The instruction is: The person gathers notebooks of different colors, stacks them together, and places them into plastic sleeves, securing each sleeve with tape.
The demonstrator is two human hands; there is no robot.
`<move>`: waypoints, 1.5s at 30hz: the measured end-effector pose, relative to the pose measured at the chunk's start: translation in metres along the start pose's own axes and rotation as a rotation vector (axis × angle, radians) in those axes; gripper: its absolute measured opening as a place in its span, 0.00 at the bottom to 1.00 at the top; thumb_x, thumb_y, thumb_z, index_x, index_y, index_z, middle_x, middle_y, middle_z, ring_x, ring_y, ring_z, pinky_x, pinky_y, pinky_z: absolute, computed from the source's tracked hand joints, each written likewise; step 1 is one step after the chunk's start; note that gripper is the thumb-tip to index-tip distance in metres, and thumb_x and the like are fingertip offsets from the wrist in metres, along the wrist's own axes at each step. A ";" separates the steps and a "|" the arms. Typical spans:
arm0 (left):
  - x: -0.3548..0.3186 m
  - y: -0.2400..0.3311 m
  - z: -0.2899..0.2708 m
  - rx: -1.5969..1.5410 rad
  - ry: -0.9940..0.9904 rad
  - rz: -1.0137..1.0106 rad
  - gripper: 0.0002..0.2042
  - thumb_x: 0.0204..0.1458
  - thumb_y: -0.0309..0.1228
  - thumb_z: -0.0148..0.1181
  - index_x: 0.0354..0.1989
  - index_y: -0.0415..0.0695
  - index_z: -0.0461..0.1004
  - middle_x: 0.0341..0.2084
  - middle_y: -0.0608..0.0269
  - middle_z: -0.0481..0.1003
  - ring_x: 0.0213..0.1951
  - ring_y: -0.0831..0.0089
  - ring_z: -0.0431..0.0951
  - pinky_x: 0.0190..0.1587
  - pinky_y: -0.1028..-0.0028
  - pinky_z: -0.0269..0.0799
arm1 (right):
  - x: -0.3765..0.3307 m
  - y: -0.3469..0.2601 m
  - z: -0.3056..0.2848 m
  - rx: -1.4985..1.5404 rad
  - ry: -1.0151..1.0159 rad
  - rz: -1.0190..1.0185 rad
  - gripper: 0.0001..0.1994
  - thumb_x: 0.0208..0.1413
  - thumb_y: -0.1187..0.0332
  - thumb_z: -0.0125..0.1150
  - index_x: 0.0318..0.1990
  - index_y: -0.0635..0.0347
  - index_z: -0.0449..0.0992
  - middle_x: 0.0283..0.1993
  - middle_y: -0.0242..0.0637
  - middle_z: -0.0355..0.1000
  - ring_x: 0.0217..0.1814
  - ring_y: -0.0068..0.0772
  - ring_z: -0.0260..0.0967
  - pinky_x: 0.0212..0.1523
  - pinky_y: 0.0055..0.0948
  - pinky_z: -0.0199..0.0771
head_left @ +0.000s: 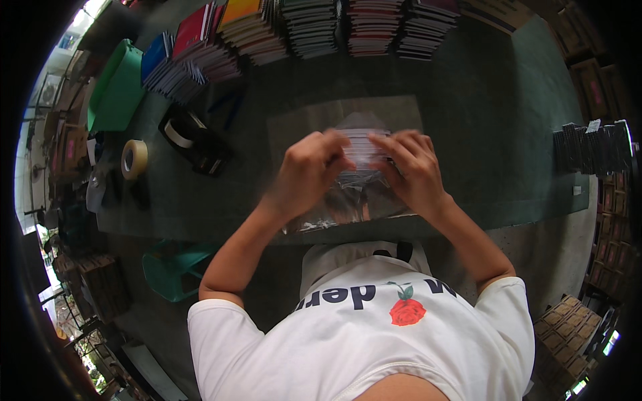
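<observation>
In the middle of the frame both hands meet over a small stack of thin booklets (pixel 361 148), which sits at the mouth of a clear plastic sleeve (pixel 348 200) lying on the dark green table (pixel 481 134). The left hand (pixel 309 172) is curled, its fingers closed on the left edge of the stack and the film; the right hand (pixel 413 168) pinches the right edge the same way, fingers drawn together rather than spread. Judging by how things lie, the stack looks only partly inside the sleeve, so the bagging seems under way and not finished; the exact depth is blurred. More clear film lies flat above the hands. Along the top of the frame run rows of coloured booklets (pixel 281 30) not yet wrapped, while a dark row of items (pixel 592 148) stands at the right edge. At the left are a tape roll (pixel 134 159) and a black tape dispenser (pixel 194 142), untouched
</observation>
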State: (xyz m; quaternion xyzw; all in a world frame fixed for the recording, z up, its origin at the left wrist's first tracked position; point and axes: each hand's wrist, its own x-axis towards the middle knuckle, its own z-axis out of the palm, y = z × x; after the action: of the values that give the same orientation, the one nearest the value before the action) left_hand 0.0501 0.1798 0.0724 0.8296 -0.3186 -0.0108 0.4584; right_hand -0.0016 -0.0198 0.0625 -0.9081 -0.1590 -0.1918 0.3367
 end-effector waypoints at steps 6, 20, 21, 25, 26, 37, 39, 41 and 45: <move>0.048 -0.016 -0.022 -0.105 -0.251 -0.138 0.17 0.33 0.27 0.71 0.34 0.39 0.74 0.24 0.64 0.72 0.29 0.75 0.74 0.33 0.75 0.71 | 0.049 0.026 -0.014 0.468 -0.479 0.368 0.21 0.35 0.69 0.72 0.41 0.61 0.76 0.42 0.34 0.69 0.44 0.35 0.67 0.46 0.33 0.66; -0.004 0.008 -0.010 0.634 -0.135 0.409 0.13 0.39 0.30 0.64 0.36 0.43 0.77 0.35 0.65 0.75 0.41 0.66 0.72 0.46 0.67 0.64 | 0.012 -0.016 -0.030 -0.214 -0.439 -0.167 0.20 0.42 0.74 0.60 0.47 0.52 0.74 0.53 0.36 0.66 0.61 0.40 0.59 0.60 0.38 0.58; -0.012 0.002 -0.004 0.677 -0.083 0.442 0.13 0.39 0.31 0.64 0.36 0.44 0.77 0.35 0.66 0.76 0.41 0.67 0.72 0.46 0.67 0.63 | 0.000 -0.010 -0.025 -0.239 -0.382 -0.188 0.21 0.43 0.74 0.59 0.49 0.51 0.74 0.56 0.35 0.65 0.63 0.39 0.57 0.62 0.38 0.56; -0.035 -0.014 0.010 0.665 0.142 0.507 0.14 0.41 0.33 0.65 0.38 0.45 0.77 0.38 0.66 0.75 0.44 0.67 0.71 0.48 0.66 0.63 | -0.032 0.018 0.001 -0.199 -0.170 -0.263 0.20 0.46 0.72 0.59 0.50 0.47 0.75 0.61 0.30 0.64 0.66 0.34 0.56 0.67 0.39 0.50; -0.036 -0.015 0.009 0.602 0.130 0.495 0.14 0.42 0.34 0.65 0.39 0.46 0.76 0.40 0.64 0.74 0.44 0.66 0.71 0.48 0.65 0.63 | -0.034 0.021 0.003 -0.204 -0.123 -0.297 0.20 0.46 0.73 0.60 0.49 0.47 0.75 0.60 0.30 0.65 0.66 0.34 0.57 0.67 0.40 0.50; -0.105 -0.166 -0.130 0.031 1.023 -0.992 0.24 0.45 0.51 0.63 0.25 0.36 0.78 0.20 0.53 0.75 0.30 0.65 0.73 0.36 0.66 0.66 | -0.037 0.014 0.013 -0.160 -0.029 -0.247 0.18 0.47 0.76 0.60 0.46 0.45 0.77 0.56 0.31 0.69 0.64 0.35 0.60 0.65 0.41 0.52; -0.107 -0.176 -0.137 0.053 1.030 -0.955 0.24 0.42 0.50 0.66 0.28 0.35 0.78 0.21 0.55 0.76 0.25 0.71 0.72 0.31 0.69 0.65 | -0.035 0.012 0.011 -0.162 -0.052 -0.253 0.18 0.47 0.78 0.59 0.46 0.46 0.77 0.56 0.31 0.69 0.63 0.36 0.61 0.64 0.41 0.55; -0.102 -0.163 -0.134 0.093 1.046 -0.807 0.22 0.43 0.47 0.66 0.26 0.34 0.77 0.19 0.57 0.75 0.22 0.71 0.72 0.29 0.70 0.65 | -0.034 0.011 0.012 -0.112 -0.048 -0.241 0.18 0.47 0.78 0.59 0.46 0.46 0.77 0.56 0.32 0.69 0.64 0.36 0.60 0.63 0.41 0.56; -0.120 -0.122 -0.095 -0.289 1.049 -0.756 0.16 0.47 0.39 0.63 0.25 0.34 0.76 0.19 0.53 0.75 0.22 0.65 0.75 0.29 0.68 0.69 | -0.037 0.014 0.010 -0.096 -0.032 -0.221 0.19 0.48 0.79 0.58 0.47 0.46 0.77 0.57 0.33 0.68 0.64 0.37 0.59 0.62 0.41 0.57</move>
State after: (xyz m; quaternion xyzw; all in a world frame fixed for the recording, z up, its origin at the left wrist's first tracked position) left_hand 0.0474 0.3619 0.0008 0.7097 0.2647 0.1918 0.6240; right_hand -0.0261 -0.0286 0.0308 -0.9030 -0.2541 -0.2208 0.2671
